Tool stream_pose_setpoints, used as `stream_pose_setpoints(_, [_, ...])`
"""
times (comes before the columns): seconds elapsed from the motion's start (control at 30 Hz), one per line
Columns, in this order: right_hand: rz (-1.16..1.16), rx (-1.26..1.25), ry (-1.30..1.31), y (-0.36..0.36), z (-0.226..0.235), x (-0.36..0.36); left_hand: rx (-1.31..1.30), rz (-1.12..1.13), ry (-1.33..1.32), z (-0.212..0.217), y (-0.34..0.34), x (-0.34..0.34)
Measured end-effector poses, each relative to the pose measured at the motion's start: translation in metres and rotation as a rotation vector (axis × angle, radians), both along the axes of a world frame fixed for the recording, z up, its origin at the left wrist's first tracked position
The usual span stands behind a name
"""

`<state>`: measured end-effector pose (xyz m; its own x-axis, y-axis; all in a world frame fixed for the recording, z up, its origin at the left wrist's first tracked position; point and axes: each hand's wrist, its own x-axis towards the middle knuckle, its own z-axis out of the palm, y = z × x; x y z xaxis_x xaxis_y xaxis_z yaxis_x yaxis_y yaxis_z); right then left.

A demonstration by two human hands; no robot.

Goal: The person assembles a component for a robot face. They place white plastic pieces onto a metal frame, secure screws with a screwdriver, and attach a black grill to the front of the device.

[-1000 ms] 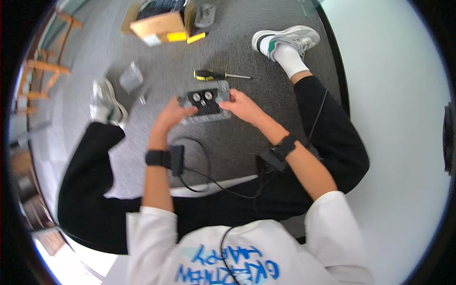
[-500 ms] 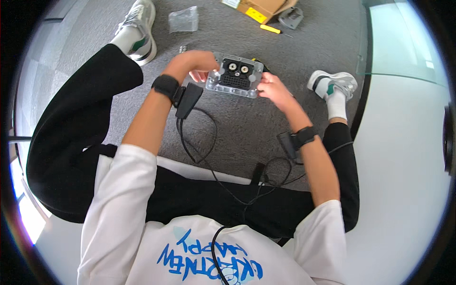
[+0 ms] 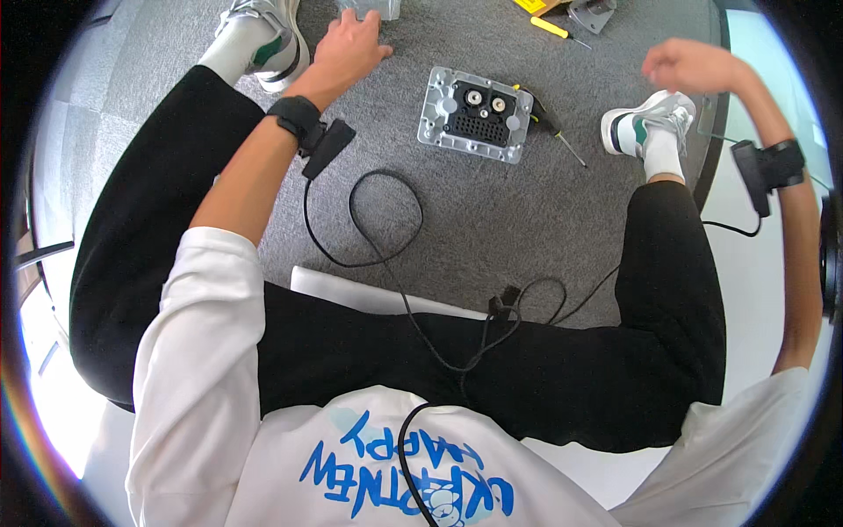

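Note:
A grey metal housing lies on the carpet, apart from both hands. A black perforated block with two round metal fittings sits inside it. My left hand is over the carpet to its upper left, fingers spread, close to a clear plastic bag. Nothing shows in that hand, though the spot under its palm is hidden. My right hand is raised far to the right, above my right shoe, its fingers loosely bent and nothing visible in them. Beside the housing lies a screwdriver with a dark handle.
A yellow-handled screwdriver lies farther off, near a grey metal part and a cardboard box. Black cables run from my wrist straps across the carpet and my lap. My shoes flank the work area; a glass panel stands at right.
Both hands have let go of the housing, which now rests on the carpet. My left hand has moved up toward the plastic bag; my right hand has swung far out to the right.

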<state>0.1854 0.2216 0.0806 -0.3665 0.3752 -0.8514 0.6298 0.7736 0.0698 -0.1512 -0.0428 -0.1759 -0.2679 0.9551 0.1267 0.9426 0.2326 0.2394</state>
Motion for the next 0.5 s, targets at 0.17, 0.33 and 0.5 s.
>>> stream_pose_setpoints(0.17, [0.054,0.169,0.477,0.045,-0.038,-0.012,0.126,-0.096,-0.149,-0.028,-0.007,-0.008])
stream_pose_setpoints(0.33, [0.254,-0.045,0.176,-0.039,-0.119,-0.051,0.113,-0.087,-0.263,-0.029,-0.018,-0.011])
stream_pose_setpoints(0.5, [0.266,-0.002,0.198,-0.074,-0.152,-0.048,0.046,0.016,-0.365,-0.027,-0.009,-0.017])
